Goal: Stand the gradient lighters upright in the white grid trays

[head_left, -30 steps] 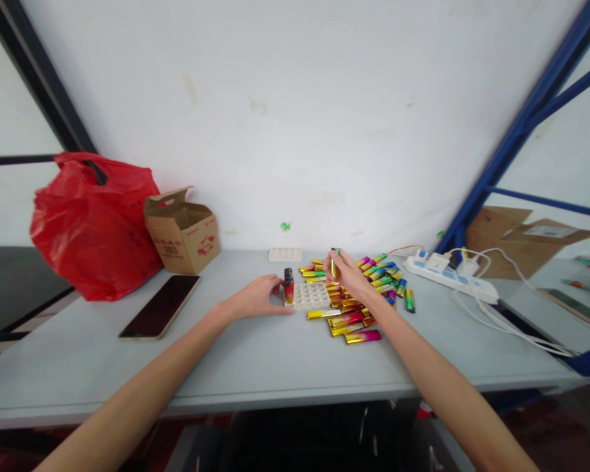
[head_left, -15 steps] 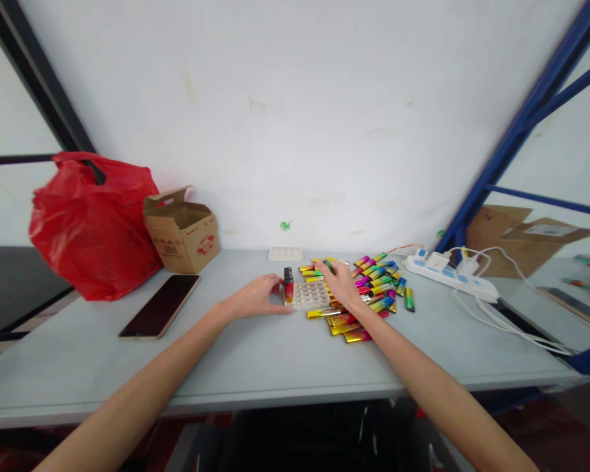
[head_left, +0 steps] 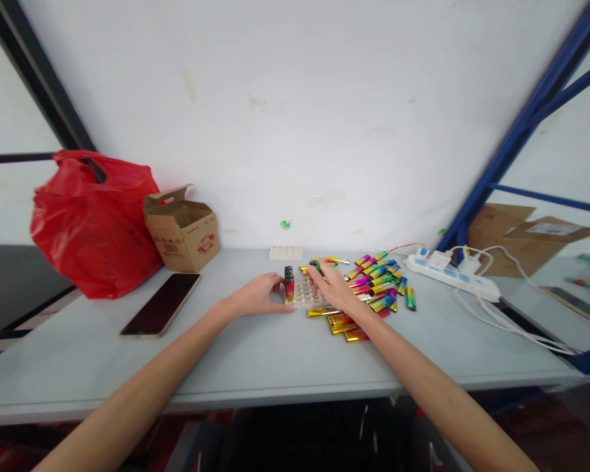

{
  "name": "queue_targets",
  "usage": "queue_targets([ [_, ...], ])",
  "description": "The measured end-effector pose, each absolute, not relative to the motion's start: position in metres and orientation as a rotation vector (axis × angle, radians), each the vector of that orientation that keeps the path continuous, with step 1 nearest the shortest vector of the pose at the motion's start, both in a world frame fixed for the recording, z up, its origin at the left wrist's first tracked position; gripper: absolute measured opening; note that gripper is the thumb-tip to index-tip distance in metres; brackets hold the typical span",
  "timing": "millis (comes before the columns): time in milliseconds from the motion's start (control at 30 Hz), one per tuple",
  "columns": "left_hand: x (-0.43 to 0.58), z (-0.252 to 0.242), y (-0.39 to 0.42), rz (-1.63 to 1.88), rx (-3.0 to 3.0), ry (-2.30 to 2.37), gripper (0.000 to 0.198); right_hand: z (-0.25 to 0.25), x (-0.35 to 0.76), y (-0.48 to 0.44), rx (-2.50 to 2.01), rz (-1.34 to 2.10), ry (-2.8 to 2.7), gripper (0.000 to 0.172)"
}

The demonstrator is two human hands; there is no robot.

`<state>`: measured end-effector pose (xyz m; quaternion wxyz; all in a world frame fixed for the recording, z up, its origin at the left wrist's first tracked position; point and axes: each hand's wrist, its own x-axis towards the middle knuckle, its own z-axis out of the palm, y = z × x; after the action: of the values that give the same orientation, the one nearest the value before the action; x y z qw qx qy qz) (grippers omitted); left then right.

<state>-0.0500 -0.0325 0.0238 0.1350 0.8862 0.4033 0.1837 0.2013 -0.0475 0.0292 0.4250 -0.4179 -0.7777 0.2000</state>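
1. The tabletop [head_left: 255, 364] carries the holed tray [head_left: 302, 299], its front edge running on the near side of that tray.
2. Loose lighters [head_left: 344, 323] in metallic yellow, red, green, blue and purple lie heaped to the right of the tray, the nearest ones closer than it.
3. A dark-screened phone [head_left: 161, 306] lies well to the left of the tray.
4. The left hand [head_left: 257, 296] is at the tray's left end, grip apart, thumb on the near side; whether it presses on anything, I cannot tell.
5. A row of red lighters [head_left: 289, 286] with black tops stands upright along the tray's left end.
6. The right hand [head_left: 330, 283] is over the tray's right part, grip clamped on a green lighter [head_left: 315, 265], its black top showing.
7. A white power strip [head_left: 450, 278] lies beyond the heap, well right of the tray.
8. An open cardboard box [head_left: 181, 229] stands beyond the tray, to its left.
9. A second tray [head_left: 286, 253] lies directly beyond the first, near the wall [head_left: 295, 131].
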Motion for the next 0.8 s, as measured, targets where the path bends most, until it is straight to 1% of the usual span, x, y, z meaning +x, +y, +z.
queue_targets([
  [133,-0.05,0.025,-0.033,0.525,2.56,1.178,0.064,0.03,0.199,-0.05,-0.999,0.344,-2.088,0.055],
  [233,-0.05,0.025,-0.032,0.51,2.556,1.185,0.065,0.032,0.198,-0.054,-1.041,0.448,-2.147,0.061],
  [333,-0.051,0.025,-0.031,0.511,2.549,1.173,0.066,0.032,0.197,-0.057,-1.02,0.584,-2.177,0.056],
  [400,-0.051,0.024,-0.031,0.523,2.547,1.158,0.066,0.029,0.195,-0.058,-1.033,0.582,-2.218,0.051],
  [467,-0.051,0.024,-0.031,0.53,2.549,1.142,0.065,0.027,0.192,-0.058,-1.069,0.49,-2.292,0.045],
  [567,-0.051,0.023,-0.031,0.537,2.556,1.134,0.064,0.025,0.186,-0.06,-1.089,0.248,-2.416,0.037],
  [667,-0.05,0.024,-0.031,0.537,2.556,1.136,0.063,0.027,0.178,-0.065,-1.098,0.028,-2.47,0.039],
  [733,-0.05,0.024,-0.031,0.524,2.55,1.139,0.062,0.029,0.177,-0.066,-1.104,0.009,-2.474,0.043],
  [800,-0.05,0.024,-0.03,0.519,2.547,1.151,0.063,0.031,0.181,-0.064,-1.102,0.066,-2.448,0.045],
])
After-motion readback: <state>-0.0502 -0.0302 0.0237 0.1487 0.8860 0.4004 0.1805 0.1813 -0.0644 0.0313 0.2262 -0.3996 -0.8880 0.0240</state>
